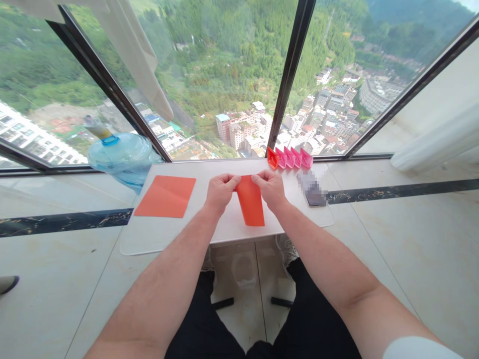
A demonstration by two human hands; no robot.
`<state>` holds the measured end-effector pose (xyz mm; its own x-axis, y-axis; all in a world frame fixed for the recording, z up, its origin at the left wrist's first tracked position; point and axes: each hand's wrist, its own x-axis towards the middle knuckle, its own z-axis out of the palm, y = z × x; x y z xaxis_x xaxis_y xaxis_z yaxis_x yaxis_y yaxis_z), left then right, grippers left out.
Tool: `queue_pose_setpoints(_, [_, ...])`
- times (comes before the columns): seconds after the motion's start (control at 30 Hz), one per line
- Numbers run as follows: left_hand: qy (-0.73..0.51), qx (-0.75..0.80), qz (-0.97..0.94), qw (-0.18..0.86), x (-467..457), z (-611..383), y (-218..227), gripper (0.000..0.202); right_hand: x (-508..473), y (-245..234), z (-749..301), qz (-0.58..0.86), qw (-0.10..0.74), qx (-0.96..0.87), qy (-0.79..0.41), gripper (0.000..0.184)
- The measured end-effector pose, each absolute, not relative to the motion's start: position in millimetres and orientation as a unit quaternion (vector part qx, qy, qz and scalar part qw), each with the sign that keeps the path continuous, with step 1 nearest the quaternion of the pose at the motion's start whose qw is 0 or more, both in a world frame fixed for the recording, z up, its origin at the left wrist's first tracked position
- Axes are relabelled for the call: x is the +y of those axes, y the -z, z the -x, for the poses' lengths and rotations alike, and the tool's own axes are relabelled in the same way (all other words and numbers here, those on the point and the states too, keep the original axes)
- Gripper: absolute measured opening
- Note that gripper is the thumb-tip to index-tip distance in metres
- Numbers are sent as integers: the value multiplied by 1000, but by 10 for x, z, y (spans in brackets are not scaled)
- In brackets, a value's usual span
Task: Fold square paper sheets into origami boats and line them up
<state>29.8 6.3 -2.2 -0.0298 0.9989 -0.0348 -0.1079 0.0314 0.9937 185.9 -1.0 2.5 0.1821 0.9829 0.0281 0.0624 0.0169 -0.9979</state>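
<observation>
A folded orange paper strip (250, 204) lies on the small white table (224, 232), its long side running toward me. My left hand (220, 192) pinches its far left corner, fingers closed. My right hand (270, 188) pinches the far right corner the same way. A flat orange sheet (165, 196) rests on the table to the left of my hands. At the table's far edge stands a row of folded paper shapes (290, 158), one orange and several pink.
A phone (313, 192) lies on the table right of my hands. A blue water jug (120, 157) stands on the floor at the table's far left corner, before the floor-to-ceiling window (224, 75). A shoe tip (8, 283) shows at the left edge.
</observation>
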Motion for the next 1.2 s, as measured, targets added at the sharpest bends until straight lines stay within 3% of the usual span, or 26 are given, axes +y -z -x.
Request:
queue_pose_setpoints(0.33, [-532, 570, -493, 386, 62, -317, 61, 27, -23, 14, -1802, 571, 536, -475, -401, 27])
queue_pose_setpoints(0.7, [-531, 581, -493, 372, 78, -292, 66, 25, -11, 80, -1779, 574, 525, -494, -388, 23])
queue_pose_setpoints(0.93, [-498, 582, -558, 320, 79, -181, -77, 22, 13, 75, -1823, 565, 455, -545, -420, 11])
queue_pose_setpoints(1.2, [-491, 554, -548, 391, 28, -267, -59, 19, 50, 62, -1853, 580, 474, -541, -383, 13])
